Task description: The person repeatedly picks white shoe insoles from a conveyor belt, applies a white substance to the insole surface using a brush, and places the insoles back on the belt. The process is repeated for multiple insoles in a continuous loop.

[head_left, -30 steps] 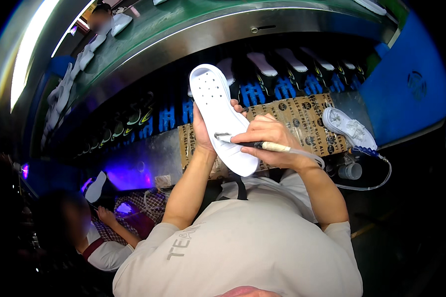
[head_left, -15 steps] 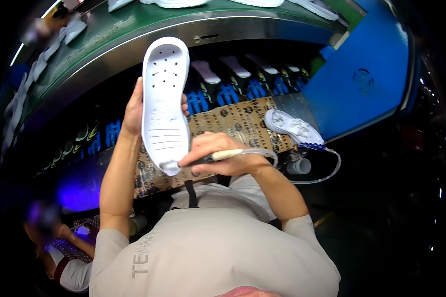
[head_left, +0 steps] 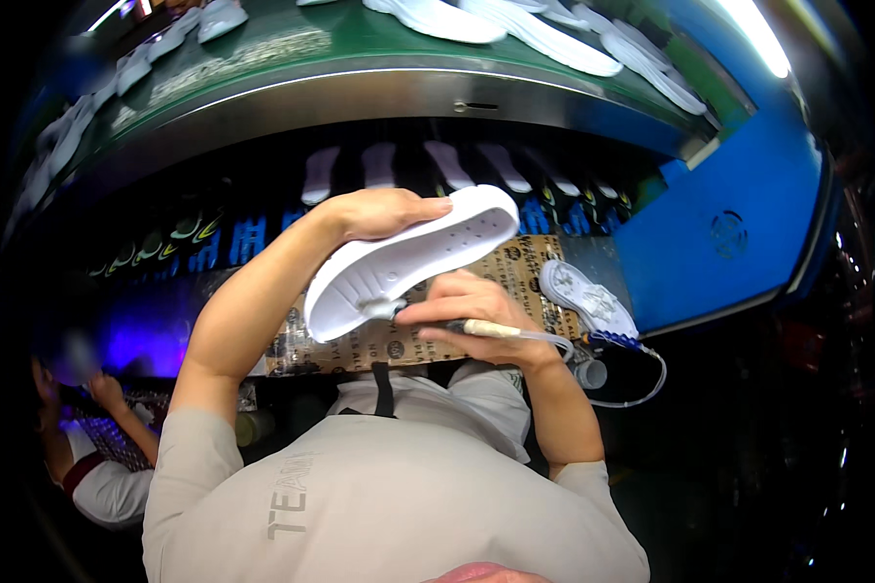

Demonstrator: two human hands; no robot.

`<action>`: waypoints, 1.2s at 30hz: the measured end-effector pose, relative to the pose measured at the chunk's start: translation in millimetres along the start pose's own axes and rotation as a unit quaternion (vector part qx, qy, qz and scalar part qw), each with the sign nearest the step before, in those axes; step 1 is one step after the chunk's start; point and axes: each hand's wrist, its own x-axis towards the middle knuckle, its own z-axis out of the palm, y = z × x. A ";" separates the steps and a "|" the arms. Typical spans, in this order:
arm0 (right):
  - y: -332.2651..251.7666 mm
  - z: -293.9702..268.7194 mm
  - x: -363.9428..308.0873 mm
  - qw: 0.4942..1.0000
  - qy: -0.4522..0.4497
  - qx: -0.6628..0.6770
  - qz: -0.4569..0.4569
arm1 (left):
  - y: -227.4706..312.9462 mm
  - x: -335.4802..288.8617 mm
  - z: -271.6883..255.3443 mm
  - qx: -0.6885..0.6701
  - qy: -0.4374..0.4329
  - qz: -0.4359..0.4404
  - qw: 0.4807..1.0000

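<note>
**Two hands, one white sole, one little brush tool**

So the person at this station has a white shoe sole [head_left: 413, 262] up in the air, held over the near part of the worktop [head_left: 515, 267], which is covered with a brown printed sheet. The left hand [head_left: 379, 214] is wrapped over the sole's top edge, fingers curled along the far rim, so it's closed on the sole. The sole lies tilted, toe end up to the right, heel end lower to the left, inner face turned toward the person.

The right hand [head_left: 462, 311] is pinching a pen-like applicator [head_left: 476, 327] with a pale handle, fingers pressed together around it. Its dark tip touches the sole near the heel end. A thin hose runs from the handle off toward the right edge of the worktop.

At that right edge there's another white sole [head_left: 588, 296] lying flat, well apart from both hands. Up above, a green conveyor [head_left: 292, 49] carries more white soles. Off at the lower left, another person [head_left: 102, 457] in a white-sleeved shirt is busy by some purple light.
</note>
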 end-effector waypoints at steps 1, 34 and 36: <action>-3.0 0.1 2.0 0.998 0.041 -0.051 0.025 | -3.3 -1.6 -2.2 0.002 -0.009 -0.003 1.000; 2.5 -60.2 0.8 0.985 -0.006 -0.172 -0.004 | -27.0 -65.8 -45.0 0.100 0.048 -0.080 0.991; 1.4 -64.0 -4.8 0.996 0.013 -0.089 0.011 | -18.9 -73.0 -47.6 0.026 0.146 -0.020 0.989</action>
